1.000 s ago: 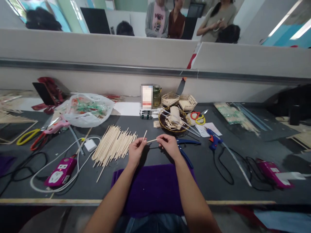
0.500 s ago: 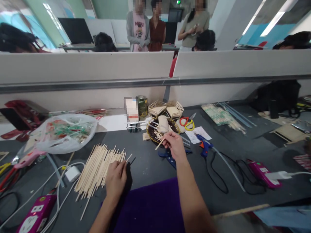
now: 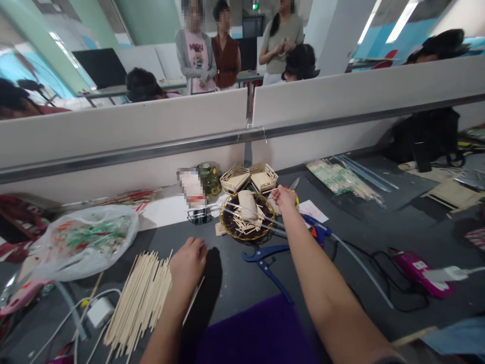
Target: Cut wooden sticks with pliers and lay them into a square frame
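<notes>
My left hand [image 3: 189,258] is above the grey table beside a bundle of thin wooden sticks [image 3: 142,298]; its fingers are curled and what they hold, if anything, is hidden. A single stick [image 3: 197,293] shows beyond my left wrist; whether the hand touches it I cannot tell. Reaching forward, my right hand [image 3: 285,197] is pinched closed at the right rim of a round brown basket [image 3: 223,225]. Short cut sticks [image 3: 248,226] and a pale wooden roll [image 3: 247,203] lie in that basket. Blue-handled cutters [image 3: 267,260] lie open on the table below it.
Two small stick-built trays [image 3: 264,178] stand behind the basket. A blue glue gun [image 3: 320,232] with its cord lies at right, near a magenta power strip [image 3: 422,273]. At left are a plastic bag [image 3: 87,242] and a white adapter [image 3: 100,311]. People [image 3: 195,55] stand beyond the partition.
My right hand has moved forward from in front of the basket to its right rim, and the short stick it held no longer shows. My left hand has turned, its stick hidden.
</notes>
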Demonstrator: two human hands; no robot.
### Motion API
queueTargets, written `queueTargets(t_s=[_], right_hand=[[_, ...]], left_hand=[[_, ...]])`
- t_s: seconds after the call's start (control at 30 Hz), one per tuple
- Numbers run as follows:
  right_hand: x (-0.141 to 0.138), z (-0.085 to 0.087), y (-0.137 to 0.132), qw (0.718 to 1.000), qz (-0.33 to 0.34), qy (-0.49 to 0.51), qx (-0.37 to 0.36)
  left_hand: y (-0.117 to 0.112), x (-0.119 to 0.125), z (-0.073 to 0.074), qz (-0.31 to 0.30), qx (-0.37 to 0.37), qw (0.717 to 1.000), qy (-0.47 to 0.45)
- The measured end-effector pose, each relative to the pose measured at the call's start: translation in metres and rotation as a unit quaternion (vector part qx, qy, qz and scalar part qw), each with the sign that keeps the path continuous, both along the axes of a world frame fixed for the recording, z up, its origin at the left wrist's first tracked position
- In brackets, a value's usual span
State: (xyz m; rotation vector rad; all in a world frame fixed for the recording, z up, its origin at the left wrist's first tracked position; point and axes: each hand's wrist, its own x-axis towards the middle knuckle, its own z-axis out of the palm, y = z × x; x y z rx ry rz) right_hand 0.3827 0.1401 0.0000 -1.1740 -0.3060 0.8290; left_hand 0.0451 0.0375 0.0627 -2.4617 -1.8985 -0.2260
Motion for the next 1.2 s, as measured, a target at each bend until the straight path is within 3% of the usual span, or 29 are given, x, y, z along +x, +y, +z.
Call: queueTargets(t_s=[0.13,0.33,0.47,0.63,0.83,1.2], right_hand=[[-0.001,-0.004,0.017,0.997,-0.032,0.054,-0.040],[0.000,-0.011,0.025,0.994,-0.039,0.087,-0.046],[0.003,-0.014,0.029,0.994,-0.043,0.096,-0.040],[0.003,-0.015,0.033,0.993,-0.042,0.106,-0.026],[0.001,-0.018,0.034,0.993,-0.028,0.117,-0.011],[-0.002,-0.010,0.022,0.989,0.009,0.146,-0.014]], left_hand=[[0.035,0.033,0.021,-0.013,-0.059,0.998,0.022],[0.084,0.097,0.033,-0.123,-0.026,0.989,-0.084],[0.126,0.153,0.026,-0.202,-0.012,0.964,-0.171],[0.160,0.202,0.007,-0.192,-0.087,0.970,-0.120],[0.169,0.221,-0.007,-0.173,-0.096,0.977,-0.079],[0.172,0.227,-0.015,-0.153,-0.090,0.983,-0.039]])
